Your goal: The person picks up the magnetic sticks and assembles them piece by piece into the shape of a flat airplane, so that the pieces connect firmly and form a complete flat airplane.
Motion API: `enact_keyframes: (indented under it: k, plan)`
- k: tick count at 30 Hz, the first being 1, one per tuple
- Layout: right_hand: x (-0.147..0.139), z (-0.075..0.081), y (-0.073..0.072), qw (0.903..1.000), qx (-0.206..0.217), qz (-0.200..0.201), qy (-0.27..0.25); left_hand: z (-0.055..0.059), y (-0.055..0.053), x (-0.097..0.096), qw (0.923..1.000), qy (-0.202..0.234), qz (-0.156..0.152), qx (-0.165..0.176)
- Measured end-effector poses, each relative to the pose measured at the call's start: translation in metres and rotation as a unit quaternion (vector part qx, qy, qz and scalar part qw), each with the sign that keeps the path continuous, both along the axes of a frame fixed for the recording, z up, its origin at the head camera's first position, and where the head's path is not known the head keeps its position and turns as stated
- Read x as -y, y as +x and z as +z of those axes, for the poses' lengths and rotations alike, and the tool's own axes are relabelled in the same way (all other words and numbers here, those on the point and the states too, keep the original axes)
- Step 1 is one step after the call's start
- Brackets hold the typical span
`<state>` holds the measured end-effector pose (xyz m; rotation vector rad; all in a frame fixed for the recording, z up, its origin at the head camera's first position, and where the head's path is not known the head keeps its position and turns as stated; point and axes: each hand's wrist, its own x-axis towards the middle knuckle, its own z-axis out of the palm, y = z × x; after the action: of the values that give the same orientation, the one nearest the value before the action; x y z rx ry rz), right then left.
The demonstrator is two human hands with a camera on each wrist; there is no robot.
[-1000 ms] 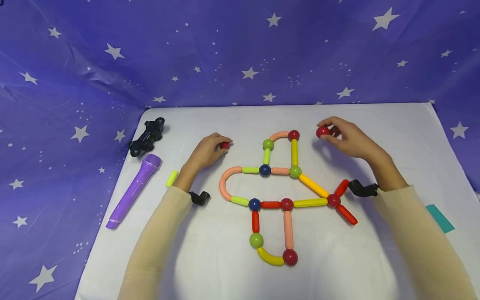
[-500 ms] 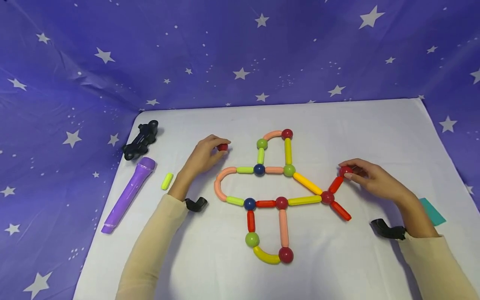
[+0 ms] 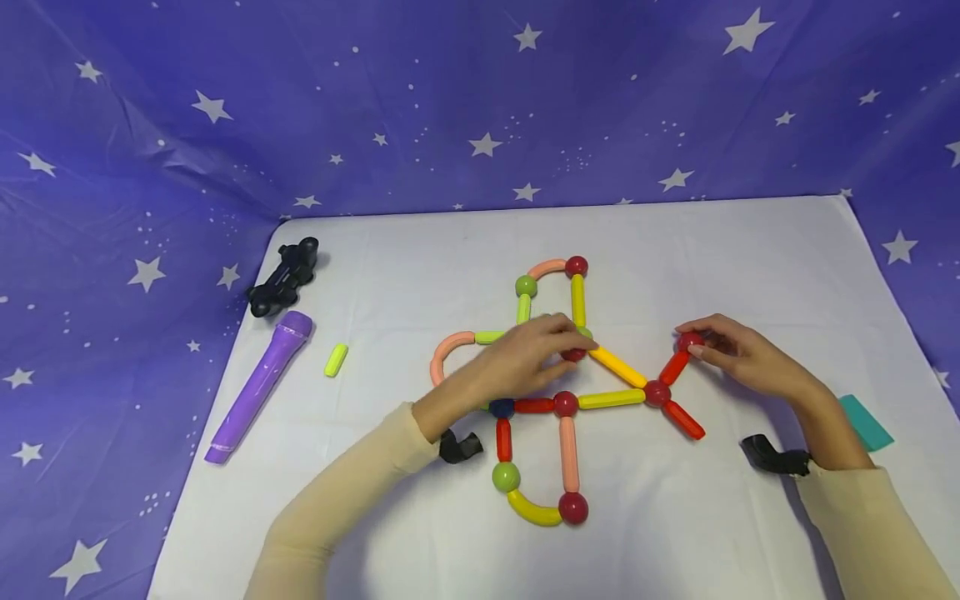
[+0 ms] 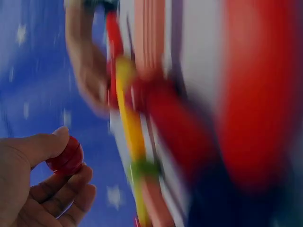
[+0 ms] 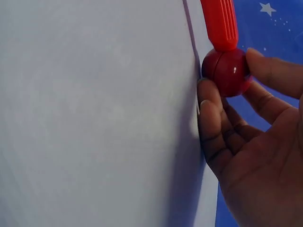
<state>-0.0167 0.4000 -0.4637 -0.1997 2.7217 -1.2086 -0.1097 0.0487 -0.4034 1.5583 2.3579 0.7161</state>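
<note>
In the head view my right hand (image 3: 738, 354) grips a red ball (image 3: 690, 342) at the end of a short red stick (image 3: 675, 367). The right wrist view shows that ball (image 5: 227, 73) touching the stick's tip, with thumb and fingers around it. My left hand (image 3: 525, 358) passes over the middle of a flat figure made of sticks and balls, pinching another red ball (image 3: 574, 354). In the left wrist view this ball (image 4: 67, 157) sits between thumb and fingers, against a blurred background. The left hand and forearm hide part of the figure, including its upper blue ball.
On the white table (image 3: 405, 250), a purple toy microphone (image 3: 258, 387), a black game controller-like object (image 3: 285, 277) and a loose lime stick (image 3: 336, 360) lie at left. A teal piece (image 3: 865, 423) lies beside the right forearm. A starry purple cloth (image 3: 480, 100) stands behind.
My right hand has brought its red ball down to the upper red stick's end and stays there. My left hand has moved right over the figure, carrying its red ball.
</note>
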Motion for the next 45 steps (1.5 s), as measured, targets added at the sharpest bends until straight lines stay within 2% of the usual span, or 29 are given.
enact_keyframes:
  k: [2, 5, 9, 12, 15, 18, 24, 33, 40, 45]
  plan:
    - [-0.003, -0.001, 0.000, 0.9999, 0.012, -0.001, -0.008, 0.002, 0.018, -0.025, 0.9984, -0.032, -0.046, 0.002]
    - [-0.008, -0.002, 0.000, 0.9993, 0.027, 0.002, -0.026, 0.004, 0.042, -0.063, 0.9899, -0.082, -0.114, -0.014]
    - [-0.014, -0.005, 0.000, 0.9978, 0.044, 0.012, -0.049, 0.001, 0.065, -0.106, 0.9696, -0.128, -0.195, -0.075]
    - [-0.016, -0.008, -0.001, 0.9973, 0.049, 0.012, -0.053, -0.003, 0.079, -0.132, 0.9550, -0.155, -0.231, -0.103]
    - [-0.017, -0.009, 0.000, 0.9976, 0.045, 0.010, -0.051, -0.009, 0.091, -0.150, 0.9444, -0.178, -0.251, -0.115]
    - [-0.017, -0.010, 0.001, 0.9979, 0.041, 0.005, -0.051, -0.016, 0.099, -0.161, 0.9339, -0.201, -0.260, -0.142]
    - [-0.016, -0.011, 0.000, 0.9976, 0.043, -0.009, -0.054, -0.026, 0.102, -0.168, 0.9204, -0.241, -0.240, -0.192]
    - [-0.019, -0.012, 0.001, 0.9973, 0.038, -0.007, -0.063, -0.031, 0.101, -0.169, 0.9234, -0.249, -0.235, -0.173]
    - [-0.020, -0.013, 0.003, 0.9962, 0.048, -0.022, -0.069, -0.033, 0.093, -0.172, 0.9415, -0.237, -0.194, -0.140]
    - [-0.020, -0.012, 0.004, 0.9942, 0.049, -0.041, -0.087, -0.034, 0.085, -0.174, 0.9457, -0.232, -0.172, -0.150]
